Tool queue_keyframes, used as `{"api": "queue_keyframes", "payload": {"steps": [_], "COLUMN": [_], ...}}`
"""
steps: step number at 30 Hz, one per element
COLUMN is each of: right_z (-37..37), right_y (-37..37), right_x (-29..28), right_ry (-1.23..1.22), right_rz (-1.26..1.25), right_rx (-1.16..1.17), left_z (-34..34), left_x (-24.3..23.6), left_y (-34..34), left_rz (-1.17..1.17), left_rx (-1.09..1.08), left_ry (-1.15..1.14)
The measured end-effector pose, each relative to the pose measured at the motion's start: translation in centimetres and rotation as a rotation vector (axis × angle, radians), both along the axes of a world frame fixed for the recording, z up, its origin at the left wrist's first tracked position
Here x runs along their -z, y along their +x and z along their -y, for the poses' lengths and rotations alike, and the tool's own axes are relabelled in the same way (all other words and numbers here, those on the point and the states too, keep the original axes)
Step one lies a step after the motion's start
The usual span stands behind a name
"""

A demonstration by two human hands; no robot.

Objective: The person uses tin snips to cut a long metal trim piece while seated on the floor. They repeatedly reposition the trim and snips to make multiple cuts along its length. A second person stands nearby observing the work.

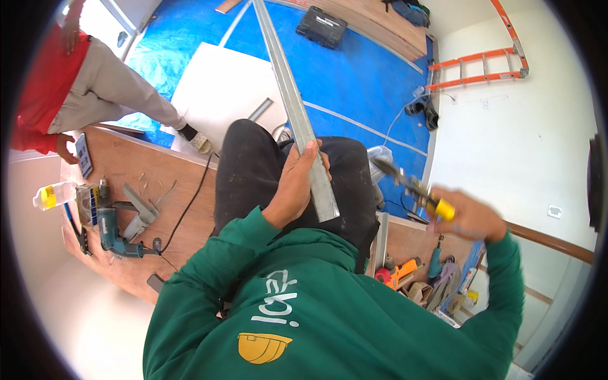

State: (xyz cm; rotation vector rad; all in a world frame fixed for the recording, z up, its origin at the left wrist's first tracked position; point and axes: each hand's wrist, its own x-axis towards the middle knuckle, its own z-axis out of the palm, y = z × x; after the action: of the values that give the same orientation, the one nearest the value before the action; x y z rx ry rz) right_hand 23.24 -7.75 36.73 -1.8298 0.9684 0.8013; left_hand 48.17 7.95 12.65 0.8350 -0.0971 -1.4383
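A long grey metal profile (289, 88) slants from the far floor across my lap. My left hand (293, 185) is closed round it close to its near end. Off to the right, my right hand (468, 214) grips tin snips (411, 185) with a dark head and yellow on the handle. Both the hand and the snips are smeared by motion, so I cannot tell if the blades are apart. The snips are held away from the profile.
A drill (114, 231) lies on the wooden surface (177, 171) at left, beside a bottle (56, 195). A person in red (54, 82) is there holding a phone (83, 155). Tools including an orange one (403, 273) lie right. An orange ladder (481, 69) leans on the wall.
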Motion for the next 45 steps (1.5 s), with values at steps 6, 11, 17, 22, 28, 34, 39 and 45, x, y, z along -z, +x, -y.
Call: {"api": "queue_keyframes", "payload": {"steps": [6,11,17,22,28,34,39,45], "right_z": [-13.0,-16.3,-15.9,-15.2,-15.3,-15.4,-15.8,-16.4], "right_y": [-8.2,-8.9,-9.7,-9.1,-6.6,-6.4,-6.9,-6.6], "right_x": [2.6,6.7,9.3,10.4,9.4,9.1,9.2,9.3], "right_ry": [0.149,0.029,-0.052,-0.044,-0.116,-0.057,-0.143,-0.127], "right_rz": [-0.064,-0.132,-0.060,-0.037,-0.139,-0.183,-0.180,-0.142], "right_rx": [0.615,0.695,0.740,0.780,0.732,0.807,0.716,0.790], "left_z": [5.3,8.9,9.1,9.4,8.9,8.9,8.8,8.7], "left_x": [3.2,4.8,5.5,6.6,6.5,5.6,5.6,5.2], "left_y": [-6.6,-10.0,-11.2,-11.9,-11.8,-11.5,-11.4,-11.2], "left_rz": [-0.012,0.017,0.056,0.136,0.222,0.243,0.278,0.256], "left_rx": [-0.072,-0.101,-0.060,-0.060,-0.037,-0.015,-0.006,-0.010], "left_ry": [-0.030,-0.065,-0.091,-0.060,-0.014,-0.011,-0.010,0.012]}}
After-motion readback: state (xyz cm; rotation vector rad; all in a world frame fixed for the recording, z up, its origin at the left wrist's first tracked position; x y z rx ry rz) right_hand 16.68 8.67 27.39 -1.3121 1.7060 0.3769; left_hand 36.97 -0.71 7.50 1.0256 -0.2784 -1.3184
